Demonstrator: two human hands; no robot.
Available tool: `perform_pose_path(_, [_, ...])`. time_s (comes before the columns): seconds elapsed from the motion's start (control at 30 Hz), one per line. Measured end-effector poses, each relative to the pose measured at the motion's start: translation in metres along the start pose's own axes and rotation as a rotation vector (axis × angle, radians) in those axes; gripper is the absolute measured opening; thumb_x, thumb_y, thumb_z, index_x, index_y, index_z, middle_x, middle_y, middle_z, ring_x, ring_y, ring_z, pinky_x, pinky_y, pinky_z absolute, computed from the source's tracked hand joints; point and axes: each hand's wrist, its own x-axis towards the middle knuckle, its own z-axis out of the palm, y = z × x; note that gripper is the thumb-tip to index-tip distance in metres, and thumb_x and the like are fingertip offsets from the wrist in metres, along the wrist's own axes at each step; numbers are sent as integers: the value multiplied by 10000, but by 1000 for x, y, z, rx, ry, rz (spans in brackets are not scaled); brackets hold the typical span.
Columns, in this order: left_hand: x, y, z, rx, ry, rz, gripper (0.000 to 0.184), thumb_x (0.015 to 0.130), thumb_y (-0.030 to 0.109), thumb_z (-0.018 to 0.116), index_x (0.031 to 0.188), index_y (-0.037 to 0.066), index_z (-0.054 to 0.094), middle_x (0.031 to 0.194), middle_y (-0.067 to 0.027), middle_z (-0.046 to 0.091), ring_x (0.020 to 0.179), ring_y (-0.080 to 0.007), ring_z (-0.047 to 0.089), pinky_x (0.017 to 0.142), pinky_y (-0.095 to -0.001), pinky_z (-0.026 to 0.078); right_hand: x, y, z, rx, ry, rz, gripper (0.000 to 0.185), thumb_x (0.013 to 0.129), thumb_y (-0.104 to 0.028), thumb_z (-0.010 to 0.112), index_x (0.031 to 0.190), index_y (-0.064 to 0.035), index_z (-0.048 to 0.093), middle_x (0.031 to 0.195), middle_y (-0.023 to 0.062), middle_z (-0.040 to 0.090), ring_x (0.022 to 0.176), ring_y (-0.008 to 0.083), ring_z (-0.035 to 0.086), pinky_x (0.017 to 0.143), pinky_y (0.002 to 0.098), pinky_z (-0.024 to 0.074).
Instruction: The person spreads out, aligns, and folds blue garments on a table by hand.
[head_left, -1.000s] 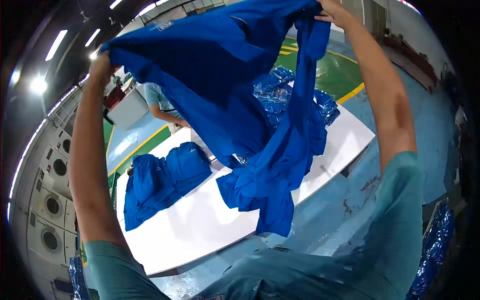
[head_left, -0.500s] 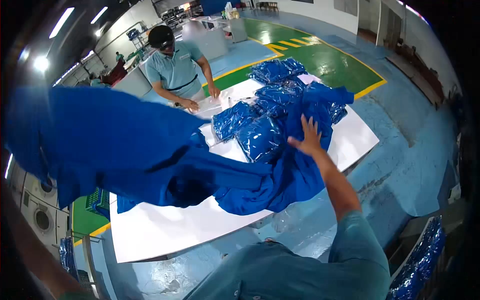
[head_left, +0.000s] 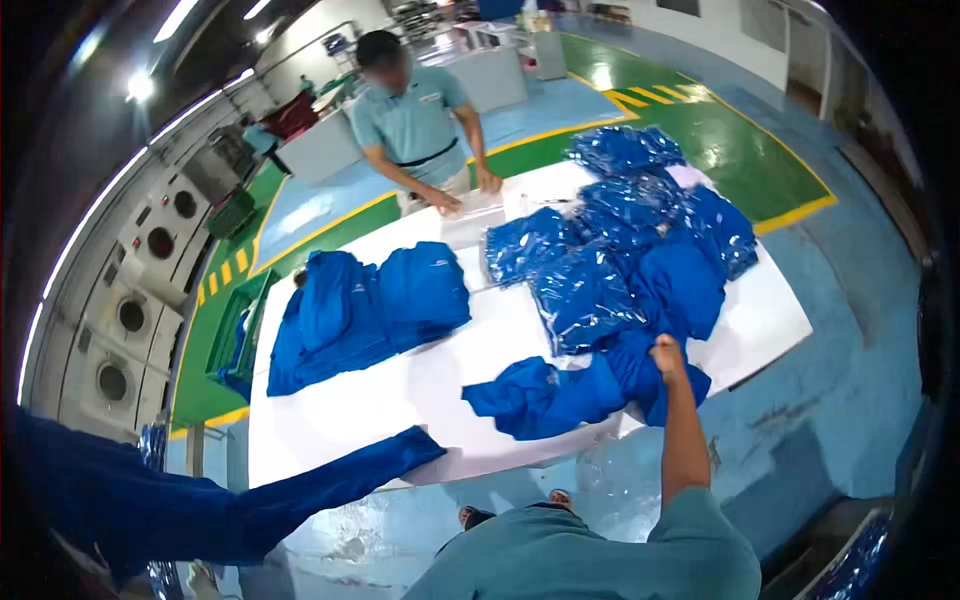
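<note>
My right hand is closed on a crumpled blue garment at the table's near right side. That cloth lies against several blue garments in shiny clear plastic bags. At the lower left hangs another blue garment, its long sleeve reaching over the near table edge. My left hand does not show; what holds this garment up is hidden. Folded blue garments lie stacked on the left half of the white table.
Across the table stands a co-worker, both hands on clear plastic at the far edge. A green crate with blue cloth is left of the table. Washing machines line the left wall. More bagged blue items lie at the lower right.
The blue garment raised over the table's left side has swung down to the lower left, uncovering the folded stack. My right hand went from spread to closed on cloth. The view shifted.
</note>
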Motion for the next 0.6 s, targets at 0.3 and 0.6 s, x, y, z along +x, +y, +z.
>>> perform_pose_path(0.3, [-55, -247, -345, 533, 436, -315, 379, 999, 304, 480, 1169, 65, 721, 880, -121, 734, 711, -260, 639, 690, -375, 514, 186, -69, -100, 62, 564, -32, 589, 893, -321, 752, 1353, -3, 565, 1325, 240, 602, 1178, 382, 606, 1035, 434, 483])
perform_pose_path(0.6, [-34, -245, -291, -223, 456, -467, 355, 909, 203, 478, 1076, 75, 765, 930, -124, 741, 787, -257, 645, 766, -350, 517, -133, -322, 6, 977, -388, -581, 725, 881, -54, 784, 1497, -83, 404, 1463, 183, 447, 1204, 272, 582, 960, 340, 534])
